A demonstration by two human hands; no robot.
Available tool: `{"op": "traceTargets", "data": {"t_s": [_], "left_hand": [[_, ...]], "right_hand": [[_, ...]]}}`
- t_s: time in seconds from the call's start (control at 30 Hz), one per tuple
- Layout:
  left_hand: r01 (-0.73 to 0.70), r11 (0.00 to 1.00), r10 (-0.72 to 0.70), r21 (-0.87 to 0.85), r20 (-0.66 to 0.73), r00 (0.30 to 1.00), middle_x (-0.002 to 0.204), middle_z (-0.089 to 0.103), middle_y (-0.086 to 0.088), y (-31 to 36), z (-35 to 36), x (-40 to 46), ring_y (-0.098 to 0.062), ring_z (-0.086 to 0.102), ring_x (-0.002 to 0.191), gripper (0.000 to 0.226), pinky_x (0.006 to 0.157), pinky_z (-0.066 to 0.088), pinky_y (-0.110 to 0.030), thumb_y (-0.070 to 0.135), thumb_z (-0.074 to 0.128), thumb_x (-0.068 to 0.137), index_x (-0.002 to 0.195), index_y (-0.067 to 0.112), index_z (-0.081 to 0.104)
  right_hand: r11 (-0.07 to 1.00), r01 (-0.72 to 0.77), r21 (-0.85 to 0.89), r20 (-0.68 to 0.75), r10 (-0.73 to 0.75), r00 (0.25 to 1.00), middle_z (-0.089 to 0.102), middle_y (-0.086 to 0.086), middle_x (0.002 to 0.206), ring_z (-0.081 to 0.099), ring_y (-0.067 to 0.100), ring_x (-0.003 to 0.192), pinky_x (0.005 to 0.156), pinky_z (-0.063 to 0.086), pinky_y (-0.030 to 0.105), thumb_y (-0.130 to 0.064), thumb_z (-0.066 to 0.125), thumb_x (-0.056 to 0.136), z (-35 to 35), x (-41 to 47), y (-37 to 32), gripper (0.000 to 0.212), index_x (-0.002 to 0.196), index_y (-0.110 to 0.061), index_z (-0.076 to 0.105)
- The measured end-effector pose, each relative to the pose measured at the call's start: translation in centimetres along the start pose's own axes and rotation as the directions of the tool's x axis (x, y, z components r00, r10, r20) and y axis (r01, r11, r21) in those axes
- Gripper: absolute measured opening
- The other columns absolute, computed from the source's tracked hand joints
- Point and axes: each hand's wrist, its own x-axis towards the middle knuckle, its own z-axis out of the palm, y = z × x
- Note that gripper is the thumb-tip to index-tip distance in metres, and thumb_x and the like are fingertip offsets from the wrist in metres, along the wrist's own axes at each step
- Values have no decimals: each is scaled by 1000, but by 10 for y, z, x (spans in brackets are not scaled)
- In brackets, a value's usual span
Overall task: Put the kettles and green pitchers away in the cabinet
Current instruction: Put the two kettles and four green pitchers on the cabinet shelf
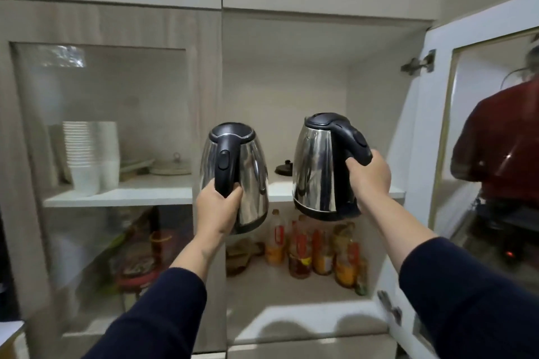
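Note:
Two steel kettles with black handles and lids hang in front of the open cabinet. My left hand [218, 207] grips the handle of the left kettle [248, 166], held before the cabinet's centre post. My right hand [369, 175] grips the handle of the right kettle [316, 166], which tilts a little and hovers just in front of the white upper shelf [281, 188]. Both kettles are in the air, touching no shelf. No green pitcher is in view.
The right door [437, 125] stands open; the left glass door [102, 154] is closed over stacked white bowls [90, 154]. A small black lid [284, 167] lies on the upper shelf. Several bottles [315, 248] fill the lower shelf. A person in red [501, 148] shows in the door glass.

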Motion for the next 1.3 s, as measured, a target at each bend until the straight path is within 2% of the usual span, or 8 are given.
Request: {"op": "traceTargets", "data": {"t_s": [0.13, 0.27, 0.4, 0.67, 0.83, 0.97, 1.17, 1.3], "left_hand": [[16, 997, -14, -75, 20, 1000, 86, 68, -11, 11, 47, 13, -27, 64, 86, 6, 80, 53, -41, 14, 62, 86, 82, 17, 60], [-15, 995, 19, -94, 45, 999, 81, 66, -10, 12, 93, 45, -26, 62, 80, 7, 75, 53, -39, 12, 61, 87, 81, 15, 59], [-30, 994, 39, -107, 75, 996, 77, 61, -12, -2, 128, 92, -25, 56, 74, 11, 72, 52, -41, 11, 61, 85, 85, 0, 60], [-45, 997, 53, -69, 123, 991, 76, 59, -11, -48, 194, 198, -24, 54, 71, 8, 59, 43, -28, 12, 59, 85, 83, 5, 58], [-41, 996, 53, -81, 143, 988, 77, 56, -14, -73, 232, 236, -23, 51, 70, 15, 55, 39, -27, 9, 58, 86, 92, -4, 59], [-35, 997, 47, -68, 191, 980, 75, 56, -12, -92, 261, 262, -20, 51, 65, 4, 53, 38, -23, 9, 58, 87, 88, 6, 55], [21, 1000, -19, -9, 188, 982, 61, 55, -3, -110, 301, 296, -15, 52, 54, 17, 45, 36, -17, 20, 58, 89, 78, 7, 57], [52, 998, -55, 24, 212, 976, 60, 56, 0, -115, 323, 313, -13, 53, 52, 20, 49, 36, -21, 25, 57, 91, 76, 12, 55]], "right_hand": [[998, -30, 55, -54, 33, 998, 58, 0, 87, 51, 18, 72, 54, 33, 25, -20, 54, 88, -13, 32, 15, 9, 96, -18, 56], [974, -107, 199, -28, 115, 993, 58, 0, 96, 53, 20, 86, 72, 40, 30, -26, 57, 90, -6, 73, 29, 21, 108, -18, 55], [950, -147, 274, -11, 156, 988, 58, 4, 98, 55, 23, 87, 59, 38, 28, -26, 57, 89, 17, 119, 44, 24, 107, -11, 53], [977, -74, 201, -67, 89, 994, 60, 2, 103, 57, 24, 95, 84, 46, 37, -26, 56, 87, 79, 205, 85, 17, 103, -22, 49], [969, -79, 232, -100, 105, 989, 61, 3, 103, 58, 24, 95, 79, 43, 33, -26, 56, 90, 106, 250, 109, 21, 109, -17, 52], [970, -86, 227, -96, 110, 989, 60, 4, 105, 57, 24, 93, 78, 41, 32, -26, 54, 92, 126, 287, 129, 28, 117, -14, 52], [980, -97, 175, -67, 110, 992, 59, 1, 98, 58, 26, 93, 76, 44, 34, -27, 55, 92, 152, 338, 154, 22, 110, -15, 52], [975, -140, 175, -25, 147, 989, 60, 6, 104, 60, 33, 99, 89, 51, 45, -29, 55, 93, 163, 364, 165, 28, 116, -13, 51]]}}
